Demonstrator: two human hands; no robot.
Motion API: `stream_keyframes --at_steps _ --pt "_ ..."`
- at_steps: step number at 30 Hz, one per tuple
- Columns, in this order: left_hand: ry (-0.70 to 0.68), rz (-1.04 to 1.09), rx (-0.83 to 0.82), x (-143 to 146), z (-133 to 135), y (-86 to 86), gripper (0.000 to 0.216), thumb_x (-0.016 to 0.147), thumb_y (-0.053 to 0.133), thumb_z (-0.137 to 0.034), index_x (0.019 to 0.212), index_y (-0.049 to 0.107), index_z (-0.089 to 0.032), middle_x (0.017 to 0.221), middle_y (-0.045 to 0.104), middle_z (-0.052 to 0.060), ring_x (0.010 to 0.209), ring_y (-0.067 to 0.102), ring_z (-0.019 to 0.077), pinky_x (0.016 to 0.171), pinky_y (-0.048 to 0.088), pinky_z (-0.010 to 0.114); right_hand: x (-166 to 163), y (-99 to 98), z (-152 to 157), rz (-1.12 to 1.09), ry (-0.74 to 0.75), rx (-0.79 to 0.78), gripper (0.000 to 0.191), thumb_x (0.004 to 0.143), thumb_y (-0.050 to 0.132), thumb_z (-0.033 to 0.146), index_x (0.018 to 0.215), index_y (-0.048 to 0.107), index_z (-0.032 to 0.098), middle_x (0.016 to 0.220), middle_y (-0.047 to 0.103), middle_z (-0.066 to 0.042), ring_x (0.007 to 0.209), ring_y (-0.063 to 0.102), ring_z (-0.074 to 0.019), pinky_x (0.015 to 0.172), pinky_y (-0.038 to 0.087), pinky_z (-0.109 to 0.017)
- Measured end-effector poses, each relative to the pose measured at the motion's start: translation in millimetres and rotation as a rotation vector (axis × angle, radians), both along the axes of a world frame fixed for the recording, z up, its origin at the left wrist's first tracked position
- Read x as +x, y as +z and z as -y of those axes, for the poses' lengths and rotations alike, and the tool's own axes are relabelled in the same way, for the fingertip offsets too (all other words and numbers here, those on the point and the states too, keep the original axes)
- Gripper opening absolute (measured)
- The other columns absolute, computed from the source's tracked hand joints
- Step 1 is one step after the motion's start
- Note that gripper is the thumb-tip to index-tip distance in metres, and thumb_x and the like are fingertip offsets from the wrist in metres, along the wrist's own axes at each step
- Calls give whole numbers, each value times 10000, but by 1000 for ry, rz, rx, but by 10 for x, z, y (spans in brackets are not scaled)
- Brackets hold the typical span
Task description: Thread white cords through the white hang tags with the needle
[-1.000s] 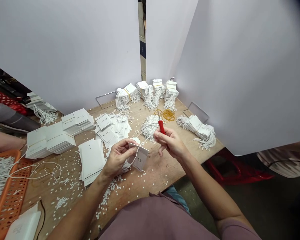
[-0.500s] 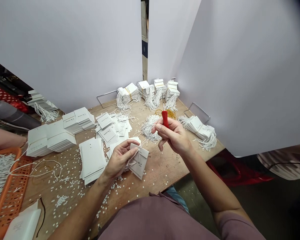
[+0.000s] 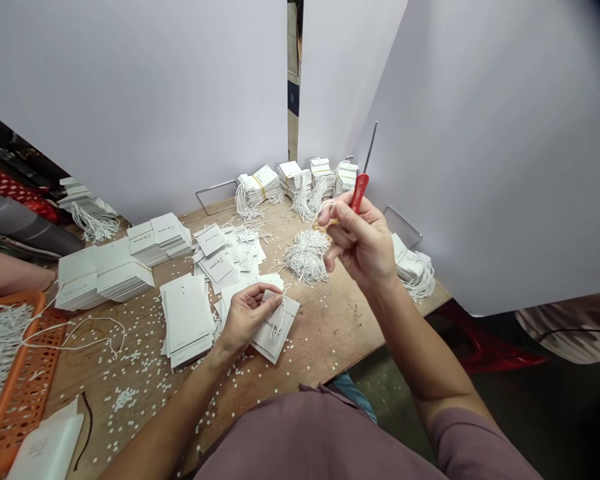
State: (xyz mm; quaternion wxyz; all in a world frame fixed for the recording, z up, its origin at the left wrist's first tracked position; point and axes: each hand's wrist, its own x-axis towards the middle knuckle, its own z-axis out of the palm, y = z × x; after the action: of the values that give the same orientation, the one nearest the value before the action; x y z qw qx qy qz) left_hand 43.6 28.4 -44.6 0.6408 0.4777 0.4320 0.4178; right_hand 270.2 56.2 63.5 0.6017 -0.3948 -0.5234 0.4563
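My left hand (image 3: 245, 319) pinches the top edge of a folded white hang tag (image 3: 279, 340) printed with dark letters. A white string (image 3: 283, 313) comes through the tag near its top and hangs over its front. Higher up on the right, my right hand (image 3: 373, 247) is closed round the red handle of an awl (image 3: 361, 188), its thin metal shaft pointing up. A bit of white string also shows at the fingertips of that hand. Below and left of it lies a bundle of white strings (image 3: 306, 259). Loose printed tags (image 3: 217, 267) lie beyond my left hand.
Banded stacks of strung tags (image 3: 260, 185) line the back by white partitions (image 3: 145, 100). Flat blank-faced tags (image 3: 186, 310) and banded tag stacks (image 3: 120, 273) sit left. An orange basket (image 3: 27, 393) holds strings. White paper dots litter the wooden table (image 3: 325, 327).
My right hand has moved up and to the right with the awl, which now tilts right. My left hand stays nearly in place with the tag; its string now hangs down the front.
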Motion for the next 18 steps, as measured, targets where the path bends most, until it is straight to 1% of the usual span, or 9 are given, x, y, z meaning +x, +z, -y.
stream_keyframes --at_steps 3,5,6,8,9,11,14,16,18 --pt "53 19 -22 -37 -2 27 306 728 844 -322 935 705 -144 760 727 32 638 663 131 586 538 222 178 -245 -168 275 -211 59 204 894 633 429 901 643 225 822 572 -20 566 424 -101 500 463 -271" --pt "97 15 -5 -46 -4 52 307 732 840 -322 940 700 -145 762 727 28 633 664 132 588 544 229 191 -461 -115 502 -369 171 150 880 669 352 942 689 217 796 552 -31 664 488 -148 599 471 -314" --pt "124 4 21 -43 -5 62 302 737 835 -322 941 700 -146 764 726 25 633 662 130 588 542 227 150 -572 -30 570 -394 221 136 889 665 331 947 700 214 768 549 -28 676 490 -158 632 465 -329" --pt "176 -41 105 -23 -9 72 281 753 820 -323 939 703 -147 790 730 27 656 664 129 602 540 223 -17 -783 215 627 -268 260 158 922 640 331 846 701 206 705 544 -16 647 485 -151 628 447 -319" --pt "201 -72 158 -7 -9 71 268 764 810 -324 937 706 -149 805 734 31 676 668 133 619 540 225 -129 -877 344 622 -178 247 192 914 658 354 810 697 198 701 549 -12 615 474 -137 592 430 -299" --pt "235 -146 263 30 -3 66 239 794 782 -327 944 710 -154 835 741 36 728 683 145 666 544 235 -362 -1036 544 595 -77 186 235 838 748 406 815 702 177 722 568 -13 596 473 -122 562 423 -276" --pt "256 -238 376 68 19 60 205 825 753 -321 961 714 -173 866 746 31 792 699 159 743 549 253 -601 -1180 631 510 -82 93 246 847 731 412 780 705 177 725 565 -18 638 494 -129 621 469 -277" --pt "268 -266 398 65 32 57 195 835 744 -319 972 714 -184 862 747 24 782 699 157 731 548 250 -645 -1198 621 333 -61 -23 250 850 719 412 754 712 182 764 574 -34 642 508 -129 582 495 -263" --pt "294 -283 401 40 40 45 188 844 737 -322 972 714 -187 849 746 22 752 694 153 683 542 238 -611 -1156 638 74 18 -173 254 801 761 428 752 722 182 871 611 -60 641 536 -125 488 511 -234"
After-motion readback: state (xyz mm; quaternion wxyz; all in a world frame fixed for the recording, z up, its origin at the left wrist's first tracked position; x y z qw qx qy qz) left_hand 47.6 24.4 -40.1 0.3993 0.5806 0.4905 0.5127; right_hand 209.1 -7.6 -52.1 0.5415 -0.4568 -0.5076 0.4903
